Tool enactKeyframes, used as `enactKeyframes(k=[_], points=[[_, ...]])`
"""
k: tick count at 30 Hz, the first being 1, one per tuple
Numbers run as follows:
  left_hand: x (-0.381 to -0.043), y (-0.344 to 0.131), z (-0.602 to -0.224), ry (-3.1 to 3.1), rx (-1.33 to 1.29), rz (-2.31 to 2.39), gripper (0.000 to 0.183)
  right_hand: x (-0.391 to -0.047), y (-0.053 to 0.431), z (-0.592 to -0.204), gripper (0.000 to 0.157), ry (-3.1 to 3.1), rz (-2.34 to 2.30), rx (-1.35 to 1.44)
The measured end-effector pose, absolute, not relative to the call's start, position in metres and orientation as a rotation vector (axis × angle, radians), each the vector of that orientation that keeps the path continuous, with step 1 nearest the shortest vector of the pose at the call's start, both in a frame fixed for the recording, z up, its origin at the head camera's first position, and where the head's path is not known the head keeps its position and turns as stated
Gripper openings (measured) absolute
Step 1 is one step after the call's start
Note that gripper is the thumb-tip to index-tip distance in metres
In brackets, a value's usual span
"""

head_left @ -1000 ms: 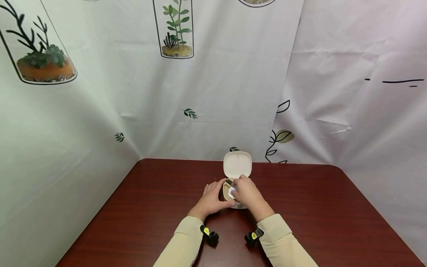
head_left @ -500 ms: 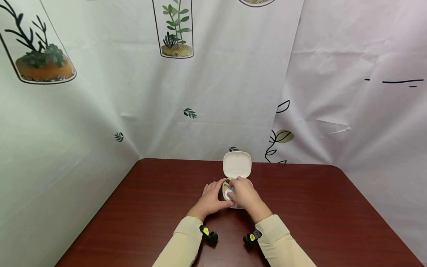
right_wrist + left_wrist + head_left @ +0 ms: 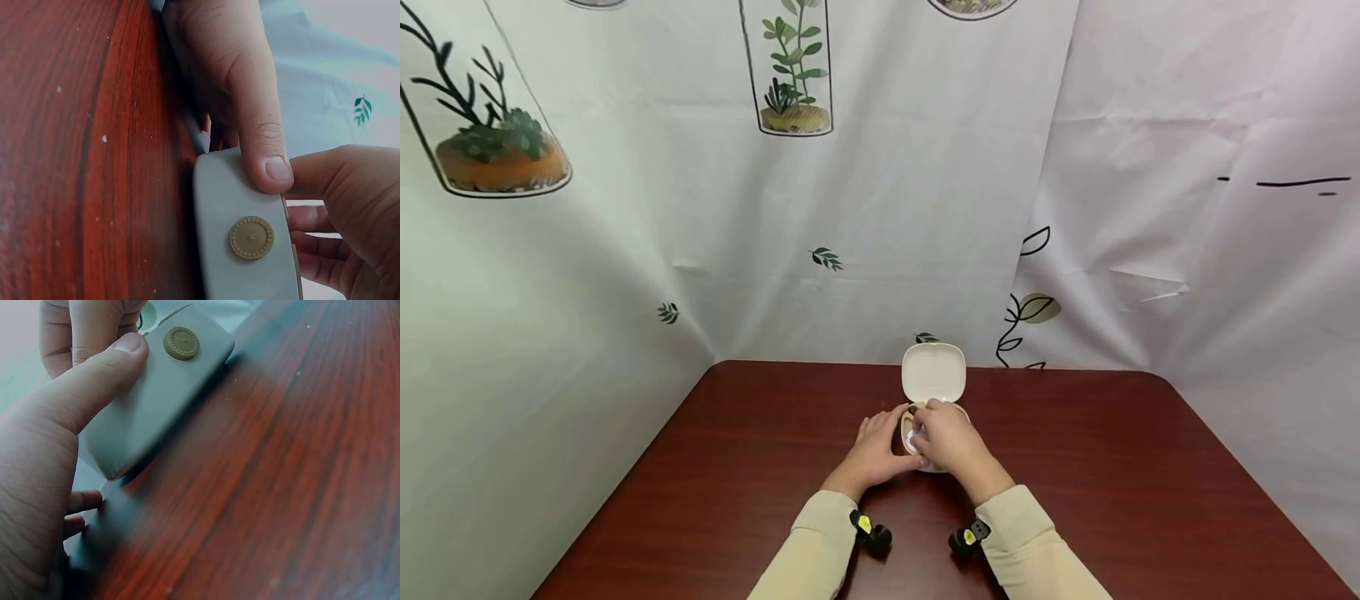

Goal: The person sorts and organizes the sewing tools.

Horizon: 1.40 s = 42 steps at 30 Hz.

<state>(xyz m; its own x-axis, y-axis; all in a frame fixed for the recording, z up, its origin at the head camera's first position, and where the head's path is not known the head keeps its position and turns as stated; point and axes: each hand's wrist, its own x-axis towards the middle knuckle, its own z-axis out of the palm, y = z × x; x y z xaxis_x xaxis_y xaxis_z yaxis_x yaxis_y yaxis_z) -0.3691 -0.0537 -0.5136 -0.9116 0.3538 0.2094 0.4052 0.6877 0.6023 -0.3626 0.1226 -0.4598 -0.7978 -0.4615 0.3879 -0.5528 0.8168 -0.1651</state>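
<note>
In the head view a small off-white case (image 3: 933, 466) stands with its lid (image 3: 933, 372) raised; its kind is unclear. A round tan button (image 3: 182, 343) marks its front wall. My left hand (image 3: 874, 446) grips the case from the left, thumb pressing the front wall. My right hand (image 3: 951, 437) reaches over the rim from the right, fingers curled down into the tan-lined inside. It appears to pinch a white round piece (image 3: 912, 442) there, mostly covered by the fingers. A dark spot (image 3: 913, 409) shows near the hinge. The right fingertips are hidden in both wrist views.
The case rests on a dark red wood-grained table (image 3: 760, 467), toward its far edge. White cloth (image 3: 880, 183) printed with plants hangs behind and at the sides. Black wrist cameras (image 3: 877, 540) sit beside the cuffs.
My right fingers have shifted slightly left inside the case, and less of the white round piece shows, nearer the left wall. My left hand keeps its hold.
</note>
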Motion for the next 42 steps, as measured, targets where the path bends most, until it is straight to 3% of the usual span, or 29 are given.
enactKeyframes(k=[8,13,19,24,30,36,42], points=[[-0.371,-0.052,-0.510,-2.809,-0.635,-1.048,0.099,-0.364,0.131,-0.453,0.010,-2.653,0.526,0.705],[-0.377,-0.053,-0.508,-2.703,-0.535,-1.365,0.083,-0.372,0.149,-0.448,0.016,-2.572,0.720,0.549],[-0.396,-0.056,-0.484,-2.559,-0.284,-1.794,0.070,-0.401,0.181,-0.439,0.036,-2.504,1.007,0.314],[-0.415,-0.051,-0.448,-2.498,-0.121,-2.092,0.073,-0.427,0.199,-0.427,0.061,-2.651,1.362,0.123],[-0.427,-0.039,-0.435,-2.551,0.037,-2.180,0.086,-0.442,0.200,-0.421,0.072,-2.765,1.893,-0.042],[-0.428,-0.032,-0.425,-2.809,0.133,-2.041,0.094,-0.442,0.192,-0.414,0.089,-2.960,1.896,-0.114],[-0.426,-0.029,-0.411,-2.921,0.089,-1.977,0.086,-0.436,0.187,-0.406,0.100,-3.090,1.748,-0.209]])
